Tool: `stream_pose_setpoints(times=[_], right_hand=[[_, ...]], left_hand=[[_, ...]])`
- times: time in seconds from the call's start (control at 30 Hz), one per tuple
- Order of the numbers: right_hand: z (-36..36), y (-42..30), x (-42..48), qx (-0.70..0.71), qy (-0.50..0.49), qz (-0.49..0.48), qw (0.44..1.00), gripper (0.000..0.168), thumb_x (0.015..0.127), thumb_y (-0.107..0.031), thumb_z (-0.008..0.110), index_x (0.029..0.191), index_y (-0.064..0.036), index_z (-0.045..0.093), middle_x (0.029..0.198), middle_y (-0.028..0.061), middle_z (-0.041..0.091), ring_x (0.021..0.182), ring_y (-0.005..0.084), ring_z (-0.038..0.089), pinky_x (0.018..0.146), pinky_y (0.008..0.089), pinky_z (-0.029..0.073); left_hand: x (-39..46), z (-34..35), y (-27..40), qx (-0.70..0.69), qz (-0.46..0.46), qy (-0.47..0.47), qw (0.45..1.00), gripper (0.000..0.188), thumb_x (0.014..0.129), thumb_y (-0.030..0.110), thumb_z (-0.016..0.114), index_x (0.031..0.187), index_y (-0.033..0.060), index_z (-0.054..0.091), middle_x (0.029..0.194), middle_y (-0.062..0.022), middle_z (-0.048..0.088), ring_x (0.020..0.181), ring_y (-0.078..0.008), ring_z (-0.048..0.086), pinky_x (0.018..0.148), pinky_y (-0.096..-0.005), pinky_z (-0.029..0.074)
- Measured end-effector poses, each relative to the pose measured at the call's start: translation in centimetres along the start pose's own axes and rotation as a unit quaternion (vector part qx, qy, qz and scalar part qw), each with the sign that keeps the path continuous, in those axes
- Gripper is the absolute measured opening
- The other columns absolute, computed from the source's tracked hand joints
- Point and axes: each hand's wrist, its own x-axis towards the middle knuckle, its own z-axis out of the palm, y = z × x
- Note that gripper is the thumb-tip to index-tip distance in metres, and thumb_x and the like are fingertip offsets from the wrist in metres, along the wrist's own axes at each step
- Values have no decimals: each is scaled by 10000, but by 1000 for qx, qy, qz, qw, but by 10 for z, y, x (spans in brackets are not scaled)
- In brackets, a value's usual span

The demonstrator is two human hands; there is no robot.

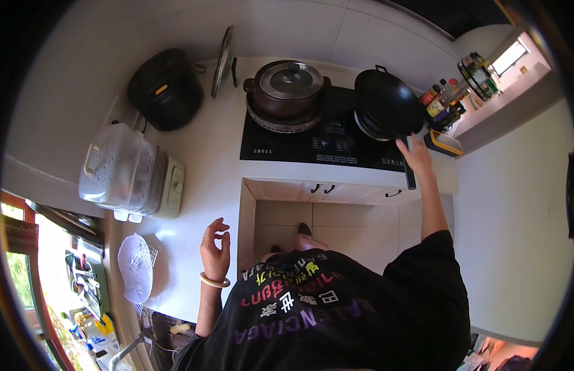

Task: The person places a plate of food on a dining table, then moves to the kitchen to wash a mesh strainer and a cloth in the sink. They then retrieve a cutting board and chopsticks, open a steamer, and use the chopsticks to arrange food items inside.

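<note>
My right hand (417, 155) is at the handle end of a black wok (389, 99), fingers spread over the base of its long handle (410, 177). Whether the fingers touch the handle cannot be made out. The wok sits over the right burner of a black built-in cooktop (291, 150), its inside bare. My left hand (215, 250), with a pale bangle (214, 281) at the wrist, hangs near the counter's front edge, fingers loosely curled and holding nothing. On the left burner stands a brown pot (287, 103) under a glass lid (291, 81).
A black rice cooker (165, 90), an upright pan lid (223, 62) and a clear-topped electric steamer (129, 171) line the left counter. Nearer lies a clear plastic basket (136, 269) by the sink (164, 331). Seasoning bottles (440, 104) and a yellow-edged box (444, 143) stand right of the wok.
</note>
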Motion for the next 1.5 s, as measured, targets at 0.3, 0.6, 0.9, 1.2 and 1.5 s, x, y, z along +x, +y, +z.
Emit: stream_pose_setpoints(times=[0.3, 0.6, 0.9, 1.2, 1.5], right_hand=[[45, -303, 161, 34, -50, -263, 963, 821, 704, -609, 579, 1237, 1, 448, 1254, 207, 460, 1162, 316, 448, 942, 387, 386], [66, -310, 257, 526, -239, -163, 800, 468, 736, -474, 640, 808, -12, 620, 597, 70, 561, 560, 164, 556, 515, 297, 441], [45, -257, 298, 836, -398, -183, 330, 249, 899, -289, 476, 1036, -86, 524, 973, 74, 541, 834, 209, 550, 726, 338, 490], [73, -280, 208, 895, -388, 82, 203, 246, 902, -250, 448, 1033, -53, 513, 1008, 96, 548, 911, 239, 522, 794, 369, 462], [41, -364, 27, 669, -742, 36, -17, 421, 781, -164, 621, 1100, 46, 444, 786, 45, 436, 662, 101, 416, 547, 202, 358]], left_hand=[[-5, 10, 27, 63, -60, 129, 988, 342, 779, -64, 511, 1113, 8, 515, 904, -115, 608, 818, -201, 599, 662, -286, 469], [-45, 43, 39, 101, -160, 196, 962, 287, 808, -53, 495, 1085, 13, 534, 876, -111, 620, 772, -191, 605, 638, -282, 465], [-20, 66, 57, 113, -145, 178, 967, 259, 810, -25, 516, 1066, 5, 543, 847, -103, 615, 753, -183, 604, 650, -279, 477], [-31, 76, 67, 145, -180, 174, 957, 242, 800, -16, 518, 1038, 11, 556, 790, -92, 610, 686, -182, 591, 618, -288, 485], [-119, 46, 68, 201, -190, 188, 942, 292, 788, 72, 558, 1077, 38, 534, 882, -135, 607, 815, -287, 588, 744, -361, 469]])
